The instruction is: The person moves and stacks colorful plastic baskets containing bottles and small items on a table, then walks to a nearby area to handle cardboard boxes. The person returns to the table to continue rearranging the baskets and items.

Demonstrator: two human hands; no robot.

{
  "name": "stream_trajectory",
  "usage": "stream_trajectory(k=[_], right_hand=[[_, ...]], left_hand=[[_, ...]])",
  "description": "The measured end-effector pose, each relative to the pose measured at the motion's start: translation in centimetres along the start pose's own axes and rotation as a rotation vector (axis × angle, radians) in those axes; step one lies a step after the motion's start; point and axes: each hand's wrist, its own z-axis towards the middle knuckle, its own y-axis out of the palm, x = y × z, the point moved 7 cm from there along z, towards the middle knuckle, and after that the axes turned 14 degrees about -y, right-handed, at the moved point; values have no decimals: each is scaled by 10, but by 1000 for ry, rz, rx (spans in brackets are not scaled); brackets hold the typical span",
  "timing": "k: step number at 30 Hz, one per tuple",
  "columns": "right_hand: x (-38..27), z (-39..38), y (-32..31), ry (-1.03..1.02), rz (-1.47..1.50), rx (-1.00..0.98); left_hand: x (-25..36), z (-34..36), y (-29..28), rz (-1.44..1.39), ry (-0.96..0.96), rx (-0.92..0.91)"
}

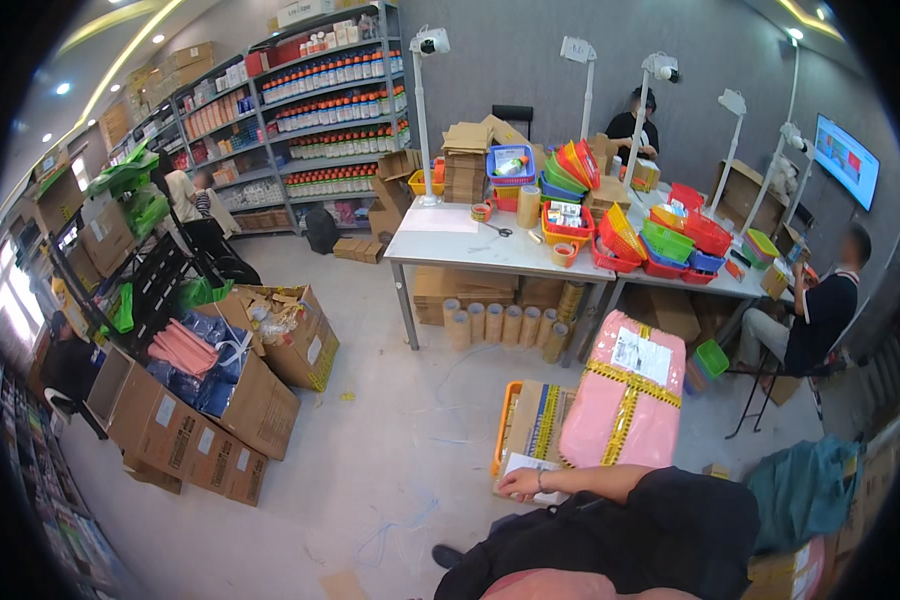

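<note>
Right hand point(519, 486), loosely curled, at a white paper sheet point(523, 463) on a flat brown cardboard carton point(527, 418), beside a bulky pink wrapped parcel point(600, 415); whether it grips cannot be told. Step, seemingly: handling the sheet; next move likely calls for pinching its edge.

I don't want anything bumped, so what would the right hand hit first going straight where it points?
Pointing left, the right hand would probably brush the white paper on the cardboard box if it's angled down; if level, the way looks free over the floor. Depth is unclear.
</note>
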Motion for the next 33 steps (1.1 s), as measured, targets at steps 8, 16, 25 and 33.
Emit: stream_trajectory(k=[8,16,25,33], right_hand=[[3,77,-27,189,-112,38],[60,174,-138,178,-581,1],[-112,244,-479,295,-539,716],[-254,405,-516,122,-483,613]], left_hand=[[158,80,-121,53,17,49],[345,160,-114,260,83,-69],[678,212,-120,292,414,-40],[822,284,-175,138,188,-156]])
